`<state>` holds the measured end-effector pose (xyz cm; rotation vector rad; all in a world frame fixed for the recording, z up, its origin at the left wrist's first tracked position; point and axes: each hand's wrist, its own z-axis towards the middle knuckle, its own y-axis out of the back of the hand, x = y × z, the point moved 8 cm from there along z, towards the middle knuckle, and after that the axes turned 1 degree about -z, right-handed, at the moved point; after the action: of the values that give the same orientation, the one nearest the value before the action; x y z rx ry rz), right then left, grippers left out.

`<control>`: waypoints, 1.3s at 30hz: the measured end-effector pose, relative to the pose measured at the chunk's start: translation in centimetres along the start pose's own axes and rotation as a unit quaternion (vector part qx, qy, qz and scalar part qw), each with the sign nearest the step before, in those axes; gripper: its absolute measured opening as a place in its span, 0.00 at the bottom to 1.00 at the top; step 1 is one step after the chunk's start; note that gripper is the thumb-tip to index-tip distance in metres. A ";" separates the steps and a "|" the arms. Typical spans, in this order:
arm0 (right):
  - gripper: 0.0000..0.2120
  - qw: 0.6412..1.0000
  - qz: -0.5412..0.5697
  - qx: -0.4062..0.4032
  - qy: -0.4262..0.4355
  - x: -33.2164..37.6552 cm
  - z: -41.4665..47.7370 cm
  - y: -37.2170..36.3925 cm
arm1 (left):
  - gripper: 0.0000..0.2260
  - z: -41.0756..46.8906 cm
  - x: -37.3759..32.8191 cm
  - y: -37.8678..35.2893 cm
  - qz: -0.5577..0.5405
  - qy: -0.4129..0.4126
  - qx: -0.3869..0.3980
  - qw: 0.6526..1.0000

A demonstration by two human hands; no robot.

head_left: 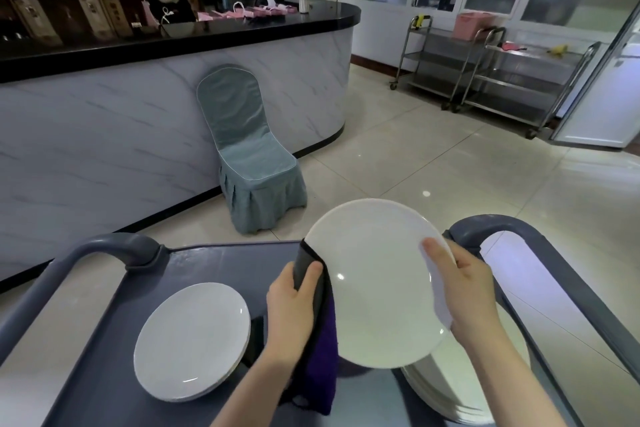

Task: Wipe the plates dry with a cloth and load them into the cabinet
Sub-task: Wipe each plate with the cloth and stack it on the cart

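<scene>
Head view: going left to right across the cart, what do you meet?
Plate stack lying on the cart → left hand gripping the dark cloth → raised white plate → right hand holding its right edge.

Your left hand [294, 302] and right hand [464, 291], both bare, with slender fingers; your forearms [512, 367] are uncovered as far as the picture shows.

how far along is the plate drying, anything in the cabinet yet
Possibly done: a short stack of plates on the left of the cart, perhaps already wiped. In hand: the left hand holds a dark cloth against the rim of a white plate that the right hand grips. Left: the taller stack under it seems to be waiting, and no plate shows in any cabinet.
</scene>
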<state>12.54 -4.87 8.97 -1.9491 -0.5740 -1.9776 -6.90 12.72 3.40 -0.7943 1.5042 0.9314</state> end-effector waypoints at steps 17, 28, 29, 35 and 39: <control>0.11 0.985 -0.100 0.116 0.074 1.1 0.3 -3.5 | 0.10 1.5 -1.3 1.5 0.012 -0.020 0.006 1.000; 0.18 0.946 -0.185 0.238 0.116 1.2 -1.6 -7.0 | 0.13 3.0 -4.7 -1.0 0.207 -0.154 0.197 0.946; 0.18 0.962 -0.149 0.207 0.099 1.2 -1.2 -6.2 | 0.12 3.0 -3.9 0.0 0.170 -0.134 0.143 0.966; 0.12 0.991 -0.087 0.103 0.017 -1.0 -0.4 -3.6 | 0.11 1.2 2.0 2.3 0.021 0.048 0.040 0.998; 0.17 0.936 -0.206 0.274 0.077 0.0 -1.5 -6.8 | 0.12 2.1 -1.1 0.0 0.153 -0.064 0.190 0.968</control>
<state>8.00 0.34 8.48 -1.3955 -1.4073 -1.8818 -5.83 14.58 4.37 -0.2232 1.6518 0.8599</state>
